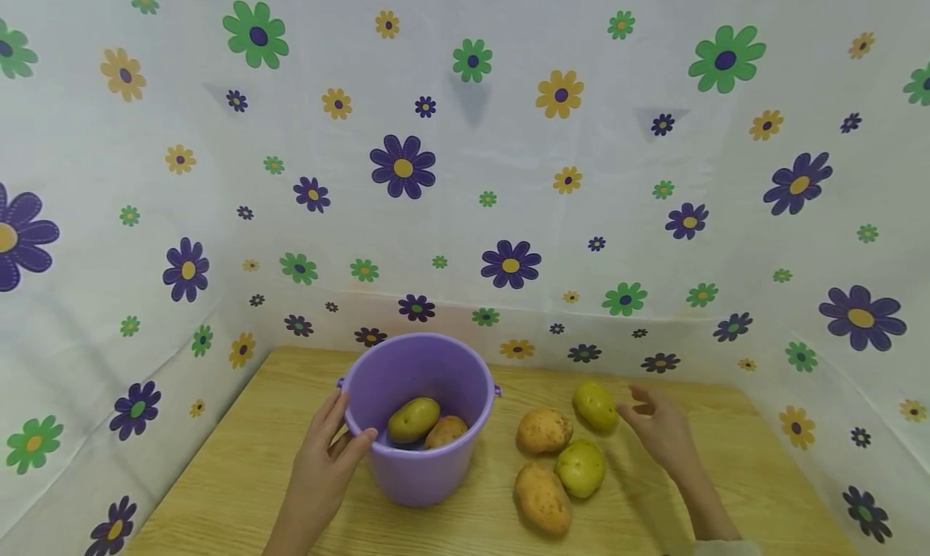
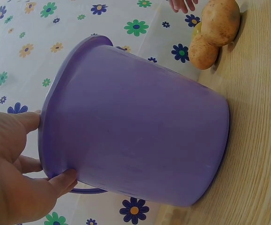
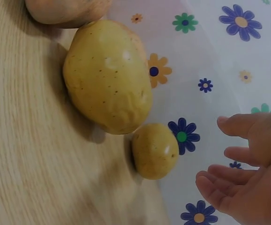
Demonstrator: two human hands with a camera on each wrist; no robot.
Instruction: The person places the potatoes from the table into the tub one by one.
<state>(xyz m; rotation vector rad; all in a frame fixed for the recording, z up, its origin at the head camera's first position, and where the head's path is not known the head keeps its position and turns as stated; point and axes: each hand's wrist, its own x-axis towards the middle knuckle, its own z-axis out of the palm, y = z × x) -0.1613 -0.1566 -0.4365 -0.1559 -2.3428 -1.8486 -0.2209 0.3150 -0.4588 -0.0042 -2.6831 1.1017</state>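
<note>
A purple bucket (image 1: 429, 467) (image 2: 135, 140) stands on the wooden table (image 1: 240, 459). Inside it lie a yellow-green potato (image 1: 413, 419) and a brown potato (image 1: 446, 431). My left hand (image 1: 347, 436) (image 2: 27, 154) grips the bucket's near-left rim, thumb over the edge and fingers on the outer wall. To the bucket's right lie several loose potatoes: two brown ones (image 1: 543, 431) (image 1: 542, 498) and two yellow-green ones (image 1: 581, 468) (image 1: 596, 405). My right hand (image 1: 645, 407) (image 3: 240, 173) hovers open, fingers relaxed, just right of the far yellow-green potato (image 3: 155, 150), not touching it.
White sheets printed with flowers (image 1: 465, 177) wall in the table at the back and on both sides. The table's wood grain shows in front of the bucket and to the right of the potatoes.
</note>
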